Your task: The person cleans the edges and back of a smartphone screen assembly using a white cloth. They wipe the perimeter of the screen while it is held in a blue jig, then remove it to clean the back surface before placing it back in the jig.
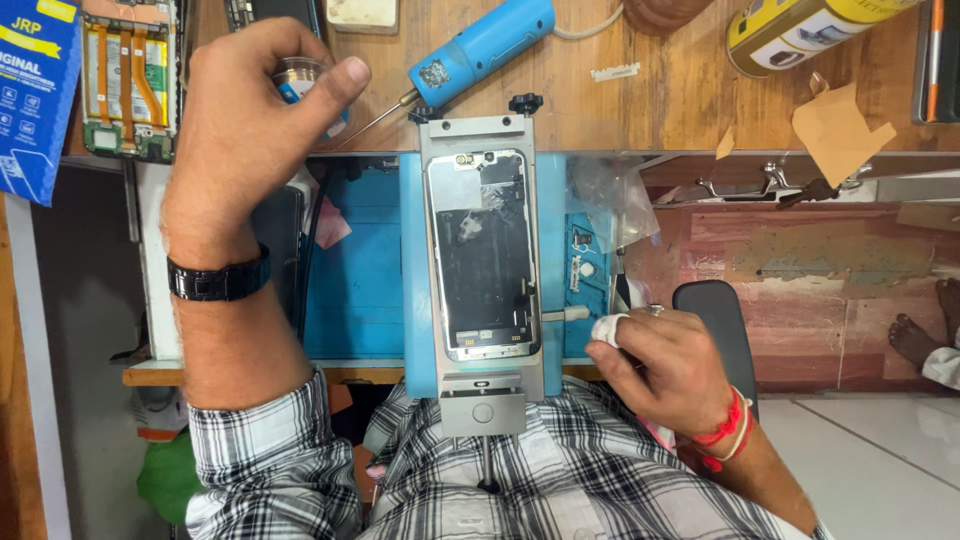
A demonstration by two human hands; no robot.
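Head view: the left hand [245,120] closes its fingers [335,85] on a small round tin [300,78] at the bench's far edge. The right hand [665,360] pinches a white wad [607,328] just right of the clamped phone screen [483,255]; bare blue mat [350,290] lies between both hands.

A wooden bench [680,95] carries a blue mat [355,300] and blue tool [480,45].

Phone repair workshop, worn wooden bench [680,100], grey metal clamping jig [482,390] holding a bare phone screen [483,255], blue handheld power tool [480,45], exposed green circuit board [128,80]
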